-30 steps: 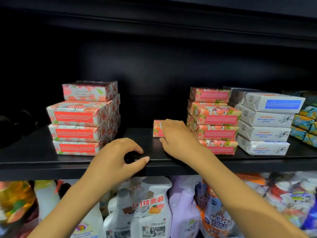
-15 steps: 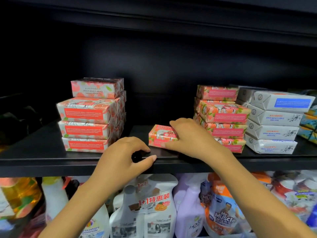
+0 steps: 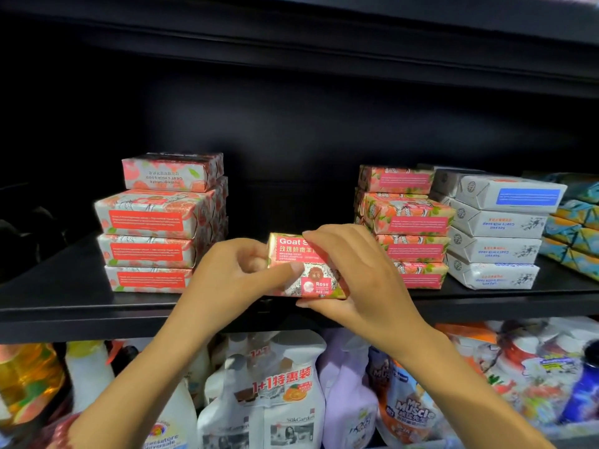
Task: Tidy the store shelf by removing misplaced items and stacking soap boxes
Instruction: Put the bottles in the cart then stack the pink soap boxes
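A pink rose goat soap box (image 3: pixel 299 257) is tilted up with its front label facing me, just above the front edge of the black shelf (image 3: pixel 64 306). My right hand (image 3: pixel 359 280) grips its right end, fingers over the top and thumb below. My left hand (image 3: pixel 233 270) pinches its left end, thumb across the face. A stack of pink soap boxes (image 3: pixel 155 222) stands on the left. Another pink stack (image 3: pixel 408 228) stands on the right, partly behind my right hand.
White soap boxes (image 3: pixel 499 231) are stacked right of the pink stack, with blue-patterned boxes (image 3: pixel 580 228) at the far right. Spray bottles and refill pouches (image 3: pixel 269 400) fill the lower shelf. Dark objects (image 3: pixel 29 234) sit at the far left.
My right hand pulled the single pink box from the shelf's middle toward the front and tipped it up. My left hand left the shelf edge and took hold of its left end.
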